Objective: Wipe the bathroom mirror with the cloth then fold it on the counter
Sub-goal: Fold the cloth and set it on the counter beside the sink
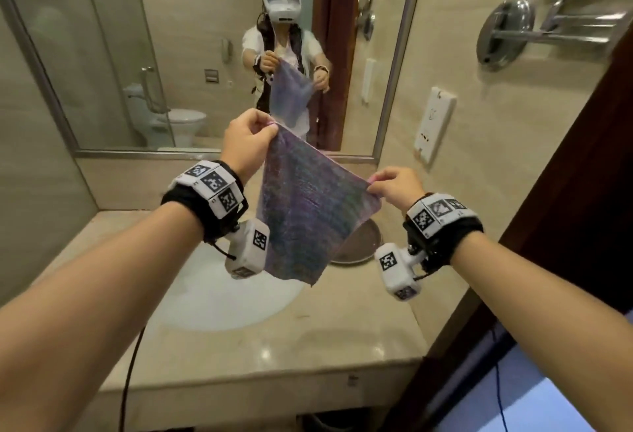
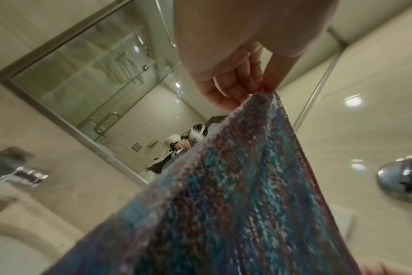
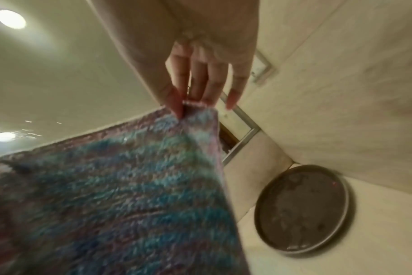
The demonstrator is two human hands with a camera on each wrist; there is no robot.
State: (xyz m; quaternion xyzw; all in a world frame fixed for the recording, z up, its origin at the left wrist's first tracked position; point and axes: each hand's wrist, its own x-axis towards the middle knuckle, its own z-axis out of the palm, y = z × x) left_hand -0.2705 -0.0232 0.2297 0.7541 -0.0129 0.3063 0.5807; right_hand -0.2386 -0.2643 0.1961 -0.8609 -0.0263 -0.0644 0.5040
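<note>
So there's exactly one cloth here, a knitted square in purple, teal and pinkish yarn (image 1: 301, 212), and it's hanging in the air between two hands, above the beige stone counter (image 1: 308, 339) and just in front of the white oval sink (image 1: 212, 298), not touching either. The left hand (image 1: 245, 139) pinches the upper corner between thumb and fingertips, other fingers curled in, and the right hand (image 1: 394, 186) pinches the neighbouring corner lower down and further out, so the top edge slopes from left down to right and the rest of the cloth drapes to a point. In the right wrist view the thumb and first fingers do the pinching while the outer fingers stick out loosely. My guess on why it's held like this: stretching it by two corners lets it hang flat and unwrinkled, which is how you'd set up a fold, so the wiping part looks finished and the folding is about to start. The big metal-framed wall mirror (image 1: 191, 55) is right behind, well apart from the cloth. Also one round dark metal tray (image 1: 359, 243) at the back of the counter, partly hidden behind the cloth.
</note>
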